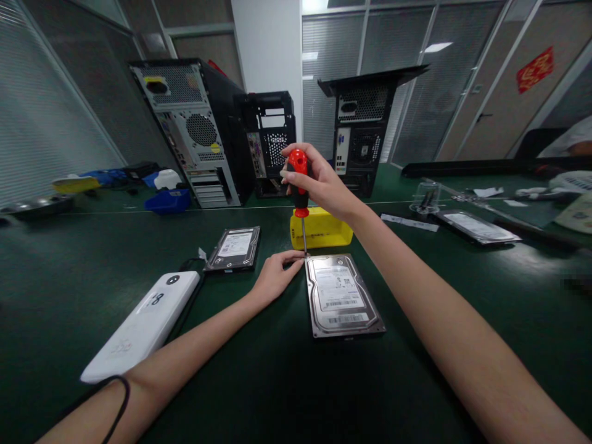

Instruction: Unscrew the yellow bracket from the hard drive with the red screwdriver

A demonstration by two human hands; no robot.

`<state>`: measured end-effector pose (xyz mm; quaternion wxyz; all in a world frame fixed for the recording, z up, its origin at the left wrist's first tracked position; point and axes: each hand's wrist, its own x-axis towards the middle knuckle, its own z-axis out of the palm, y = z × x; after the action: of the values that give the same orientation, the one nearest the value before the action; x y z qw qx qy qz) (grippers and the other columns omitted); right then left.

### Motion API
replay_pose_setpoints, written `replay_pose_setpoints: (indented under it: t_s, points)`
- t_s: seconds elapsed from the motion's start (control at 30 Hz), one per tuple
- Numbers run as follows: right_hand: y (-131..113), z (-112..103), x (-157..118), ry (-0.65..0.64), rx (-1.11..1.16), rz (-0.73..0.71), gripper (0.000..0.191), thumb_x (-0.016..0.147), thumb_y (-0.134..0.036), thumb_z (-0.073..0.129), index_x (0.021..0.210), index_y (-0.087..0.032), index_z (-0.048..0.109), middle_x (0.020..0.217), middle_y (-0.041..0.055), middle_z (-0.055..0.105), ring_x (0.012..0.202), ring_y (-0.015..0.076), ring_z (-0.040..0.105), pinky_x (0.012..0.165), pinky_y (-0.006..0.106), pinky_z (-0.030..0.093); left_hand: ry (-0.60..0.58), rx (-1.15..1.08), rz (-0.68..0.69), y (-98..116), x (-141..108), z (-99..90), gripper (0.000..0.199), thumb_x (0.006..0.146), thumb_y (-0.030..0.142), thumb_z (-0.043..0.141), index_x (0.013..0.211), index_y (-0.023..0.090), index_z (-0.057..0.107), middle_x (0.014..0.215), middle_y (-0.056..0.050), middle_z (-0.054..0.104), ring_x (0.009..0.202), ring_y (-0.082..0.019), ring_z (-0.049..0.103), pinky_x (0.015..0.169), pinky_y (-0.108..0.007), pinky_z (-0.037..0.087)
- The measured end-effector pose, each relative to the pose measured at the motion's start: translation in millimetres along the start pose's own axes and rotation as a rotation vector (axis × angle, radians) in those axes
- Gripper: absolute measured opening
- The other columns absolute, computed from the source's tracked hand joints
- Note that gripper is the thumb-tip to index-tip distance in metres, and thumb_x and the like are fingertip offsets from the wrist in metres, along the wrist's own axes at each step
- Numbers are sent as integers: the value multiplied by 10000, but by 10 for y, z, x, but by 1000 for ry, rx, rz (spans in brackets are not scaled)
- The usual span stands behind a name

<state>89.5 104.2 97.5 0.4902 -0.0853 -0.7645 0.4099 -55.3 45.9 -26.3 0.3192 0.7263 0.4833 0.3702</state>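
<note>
One red-and-black-handled screwdriver [301, 161] is gripped near-upright by the curled fingers of the right hand [319, 180], its tip placed at the far left corner of a silver rectangular hard drive [341, 293] on the dark green tabletop [259, 382]. By that corner, the left hand [275, 277] is held loosely half-curled; whether anything is pinched cannot be told. A yellow plastic bin [324, 229] is set just behind.

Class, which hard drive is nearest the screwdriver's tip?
The middle drive: the screwdriver stands at its far left corner; the left drive and right drive lie well away.
</note>
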Motion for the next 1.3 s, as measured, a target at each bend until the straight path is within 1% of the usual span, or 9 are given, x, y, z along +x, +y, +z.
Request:
replay_pose_setpoints:
  t_s: [0.13, 0.27, 0.43, 0.6, 0.77, 0.93, 1.1, 1.2, 1.3]
  points:
    - [-11, 1, -3, -18, 4, 9, 314, 807, -284, 600, 1079, -246, 448, 955, -6, 484, 843, 125, 535, 757, 265, 492, 1, -3, 1, 6, 0, 4, 247, 843, 264, 562, 1028, 164, 692, 1094, -60, 699, 1024, -207, 641, 940, -315, 478]
    - [-31, 15, 2, -18, 14, 13, 328, 787, -273, 623, 1063, -236, 450, 931, -4, 513, 831, 131, 552, 753, 281, 491, -4, -6, 7, 1, 4, 6, 247, 850, 260, 553, 1029, 163, 692, 1098, -58, 697, 1031, -203, 638, 944, -307, 475]
    - [-13, 14, 8, -12, -2, -2, 339, 780, -282, 635, 1059, -249, 445, 927, -8, 504, 813, 137, 557, 707, 278, 509, -1, -7, 9, 9, 2, 0, 267, 859, 266, 544, 1056, 149, 680, 1123, -68, 686, 1044, -201, 632, 952, -303, 469]
    - [8, 5, 9, 7, -32, 0, 348, 782, -287, 634, 1064, -265, 431, 933, -9, 500, 822, 142, 551, 713, 278, 513, -11, -17, 14, 30, -5, -5, 255, 860, 256, 540, 1044, 155, 686, 1116, -63, 689, 1045, -198, 630, 955, -303, 466]
    - [-6, 11, 6, 3, -36, -12, 334, 788, -274, 628, 1056, -255, 429, 928, -7, 497, 814, 142, 550, 721, 286, 508, -12, -17, 5, 37, -5, -9, 254, 859, 250, 541, 1043, 153, 686, 1115, -66, 689, 1038, -201, 633, 951, -305, 468]
    - [-2, 17, 15, 2, -20, -17, 338, 782, -252, 633, 1047, -242, 424, 920, -7, 493, 793, 131, 547, 687, 268, 503, -13, -7, 5, 26, -3, -1, 265, 865, 259, 535, 1057, 150, 682, 1119, -67, 687, 1041, -208, 630, 947, -313, 470]
    - [-64, 34, 10, -11, -7, 39, 333, 774, -227, 620, 1025, -220, 401, 890, -10, 485, 755, 118, 555, 681, 263, 500, -11, -4, 13, 9, 3, 4, 259, 864, 253, 535, 1043, 141, 685, 1104, -69, 692, 1030, -204, 634, 945, -303, 467]
    - [-108, 30, -8, -9, -23, 61, 341, 777, -242, 620, 1031, -216, 394, 896, -4, 475, 760, 127, 558, 709, 287, 504, -8, -3, 10, 10, 5, -1, 262, 862, 250, 539, 1046, 136, 684, 1107, -73, 690, 1030, -206, 632, 945, -306, 465]
    - [-84, 3, -4, 13, -27, 79, 360, 780, -279, 626, 1052, -222, 398, 904, -2, 467, 757, 128, 545, 727, 300, 504, -7, -4, 11, 7, 11, 1, 259, 859, 245, 541, 1041, 133, 686, 1104, -75, 692, 1028, -208, 634, 946, -309, 464]
